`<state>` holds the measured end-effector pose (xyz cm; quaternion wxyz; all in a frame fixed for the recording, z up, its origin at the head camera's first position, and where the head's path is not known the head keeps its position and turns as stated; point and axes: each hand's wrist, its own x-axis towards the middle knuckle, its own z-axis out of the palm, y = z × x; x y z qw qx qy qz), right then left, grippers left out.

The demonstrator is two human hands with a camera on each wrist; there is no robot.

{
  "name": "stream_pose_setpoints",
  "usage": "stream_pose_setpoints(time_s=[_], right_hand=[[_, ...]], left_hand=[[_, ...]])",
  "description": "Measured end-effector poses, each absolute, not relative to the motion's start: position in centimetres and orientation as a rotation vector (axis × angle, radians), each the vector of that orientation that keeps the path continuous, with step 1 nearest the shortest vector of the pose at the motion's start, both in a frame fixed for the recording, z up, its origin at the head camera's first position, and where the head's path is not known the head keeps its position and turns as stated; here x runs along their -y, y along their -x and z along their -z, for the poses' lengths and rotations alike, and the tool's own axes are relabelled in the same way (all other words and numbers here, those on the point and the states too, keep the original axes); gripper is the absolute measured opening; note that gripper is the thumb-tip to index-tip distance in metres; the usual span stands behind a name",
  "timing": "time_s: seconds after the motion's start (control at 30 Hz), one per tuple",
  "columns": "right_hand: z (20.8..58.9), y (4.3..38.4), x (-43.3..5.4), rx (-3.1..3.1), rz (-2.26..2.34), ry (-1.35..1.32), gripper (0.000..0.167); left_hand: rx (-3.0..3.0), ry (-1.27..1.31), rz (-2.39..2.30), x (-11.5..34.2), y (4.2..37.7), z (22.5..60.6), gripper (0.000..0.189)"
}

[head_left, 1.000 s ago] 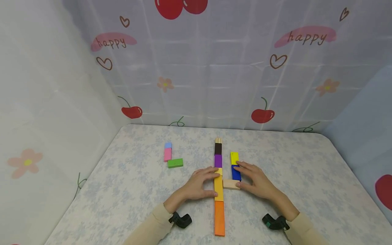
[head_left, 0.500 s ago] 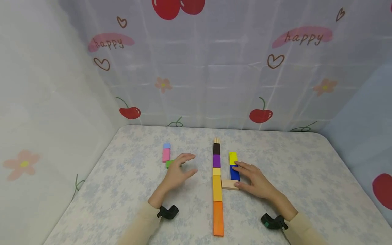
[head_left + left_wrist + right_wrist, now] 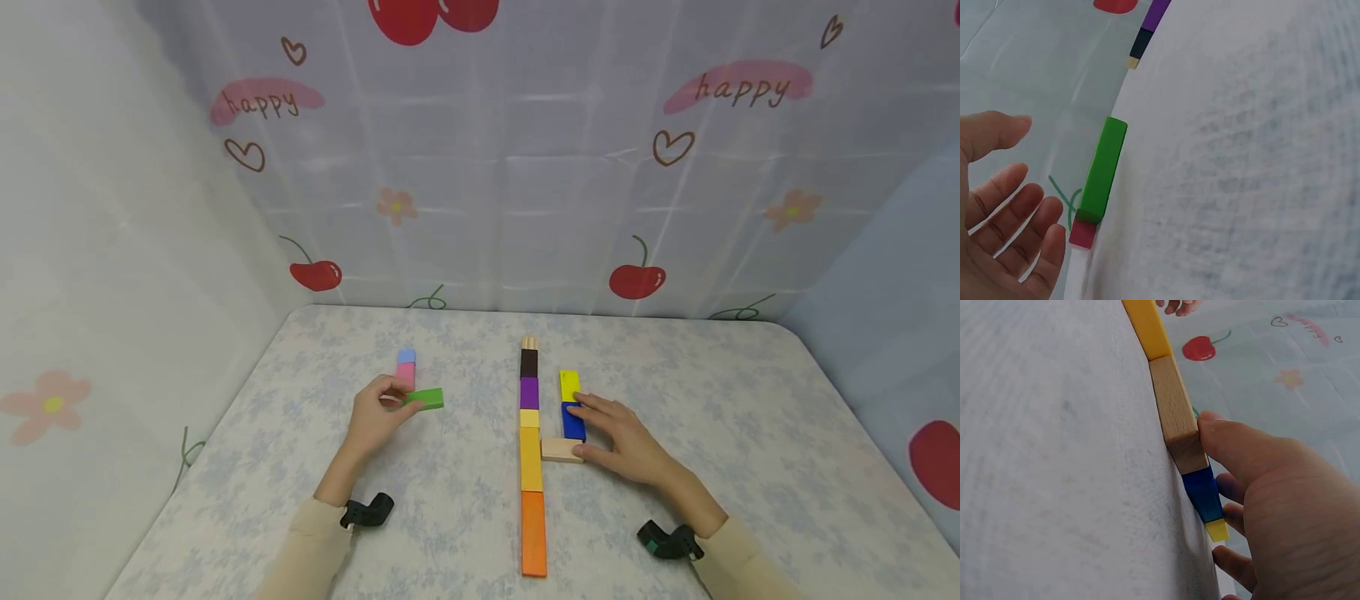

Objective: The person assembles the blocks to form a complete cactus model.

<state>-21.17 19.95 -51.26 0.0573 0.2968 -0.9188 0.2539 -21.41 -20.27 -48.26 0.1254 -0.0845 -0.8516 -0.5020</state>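
Note:
My left hand (image 3: 375, 412) is over the left side of the table, its thumb and fingers close to a green block (image 3: 429, 398). The left wrist view shows those fingers (image 3: 1041, 222) loosely bent and spread, with a gap beside the green block. A pink block (image 3: 405, 372) and a light blue block (image 3: 406, 356) lie in line behind it. My right hand (image 3: 626, 442) rests at a plain wooden block (image 3: 561, 450), its thumb touching the end, as the right wrist view shows. Its relaxed fingers reach over a blue block (image 3: 573, 422) and the edge of a yellow block (image 3: 569, 385).
A straight line of blocks runs front to back between the hands: orange (image 3: 534, 533), amber (image 3: 531, 460), pale yellow (image 3: 529, 418), purple (image 3: 529, 393), black (image 3: 529, 363). Thin pale sticks (image 3: 530, 342) end it. A printed curtain (image 3: 480, 167) hangs behind the table (image 3: 712, 400).
My left hand has left the amber and pale yellow blocks and moved left to the green block. My right hand has stayed at the wooden and blue blocks.

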Motion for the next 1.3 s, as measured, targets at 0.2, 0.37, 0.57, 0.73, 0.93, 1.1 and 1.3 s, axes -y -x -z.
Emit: stream_pose_setpoints(time_s=[0.2, 0.37, 0.57, 0.73, 0.93, 1.1, 1.3], right_hand=[[51.4, 21.2, -20.1, 2.780, -0.774, -0.911, 0.057], [51.4, 21.2, -20.1, 2.789, -0.775, -0.903, 0.058], [51.4, 21.2, -20.0, 2.792, -0.769, -0.897, 0.058], [51.3, 21.2, -20.0, 2.794, -0.774, -0.891, 0.059], [51.4, 21.2, -19.9, 2.803, -0.772, -0.880, 0.059], [51.4, 21.3, -19.9, 2.814, -0.775, -0.869, 0.058], [51.4, 21.3, -19.9, 2.813, -0.771, -0.870, 0.058]], left_hand=[[2.517, 0.098, 1.493, 21.6, 22.1, 50.2, 0.025], [2.542, 0.035, 1.477, 21.8, 22.2, 50.8, 0.026], [2.546, 0.053, 1.424, 22.0, 22.4, 51.4, 0.029], [2.547, 0.061, 1.414, 22.0, 22.5, 51.8, 0.031], [2.585, 0.049, 1.381, 21.8, 22.6, 52.2, 0.036], [2.609, 0.060, 1.382, 21.6, 22.6, 52.1, 0.043], [2.605, 0.111, 1.357, 21.5, 22.6, 52.1, 0.044]])
